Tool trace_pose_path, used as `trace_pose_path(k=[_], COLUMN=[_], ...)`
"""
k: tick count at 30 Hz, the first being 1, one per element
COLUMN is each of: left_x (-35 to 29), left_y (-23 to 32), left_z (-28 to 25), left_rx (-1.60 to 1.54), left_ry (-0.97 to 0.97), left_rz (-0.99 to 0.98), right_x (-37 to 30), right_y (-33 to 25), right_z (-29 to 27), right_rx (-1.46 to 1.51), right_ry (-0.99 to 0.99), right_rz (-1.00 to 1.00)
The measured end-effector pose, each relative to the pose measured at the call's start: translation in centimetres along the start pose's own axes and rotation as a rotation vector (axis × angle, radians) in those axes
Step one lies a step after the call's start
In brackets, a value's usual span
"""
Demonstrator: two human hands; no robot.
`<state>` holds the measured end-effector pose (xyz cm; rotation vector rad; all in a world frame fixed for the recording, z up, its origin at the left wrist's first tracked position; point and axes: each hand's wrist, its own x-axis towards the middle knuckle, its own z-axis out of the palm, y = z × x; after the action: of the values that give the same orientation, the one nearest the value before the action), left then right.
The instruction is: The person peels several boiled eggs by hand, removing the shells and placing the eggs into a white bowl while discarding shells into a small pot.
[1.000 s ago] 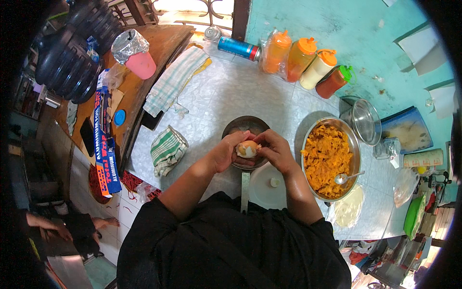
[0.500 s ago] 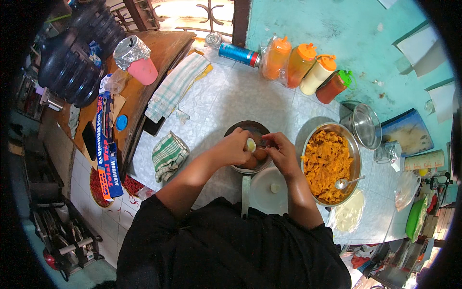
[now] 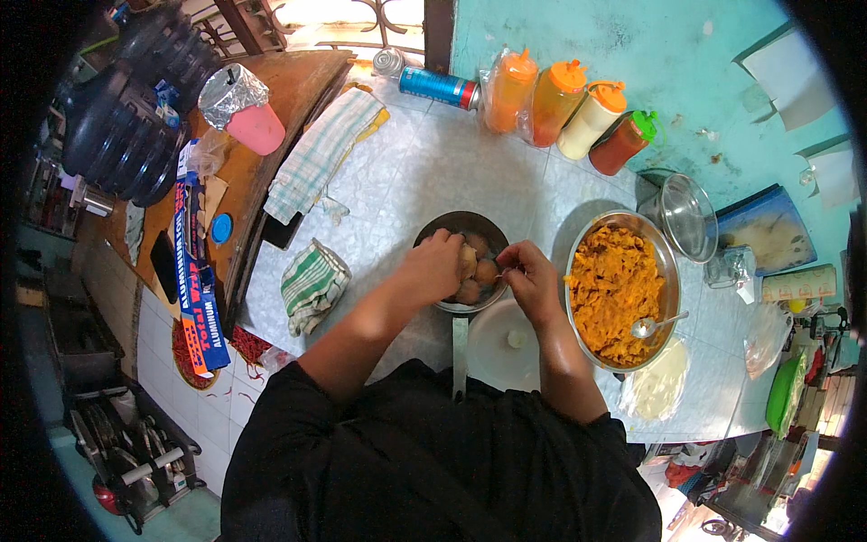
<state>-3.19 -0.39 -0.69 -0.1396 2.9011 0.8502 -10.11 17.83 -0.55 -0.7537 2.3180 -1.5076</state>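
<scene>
Egg (image 3: 468,261) is gripped by the curled left hand (image 3: 437,266); right hand (image 3: 531,275) is pinched closed, contents unclear.

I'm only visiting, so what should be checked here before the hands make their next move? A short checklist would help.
1. Brown eggs inside the pot: ok.
2. Left hand at the pot: ok, it reaches in over the rim.
3. Right hand free of anything: cannot tell, too small to see.
4. White plate near the pot: ok, a small white piece lies on it.
5. Pot handle turned away from the black shirt: not ok, it points toward it.
</scene>
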Motion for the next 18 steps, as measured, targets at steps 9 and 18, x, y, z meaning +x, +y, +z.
trace_pose_path(k=[9, 18], left_x=[0.9, 0.4], left_y=[1.9, 0.5], left_z=[1.4, 1.3], left_rx=[0.016, -0.518], left_ry=[0.081, 0.192], left_rz=[-0.159, -0.106], right_x=[0.2, 0.0], right_y=[0.4, -0.8], right_z=[0.0, -0.4], right_rx=[-0.096, -0.09], right_ry=[0.025, 0.071], right_rz=[-0.147, 0.005])
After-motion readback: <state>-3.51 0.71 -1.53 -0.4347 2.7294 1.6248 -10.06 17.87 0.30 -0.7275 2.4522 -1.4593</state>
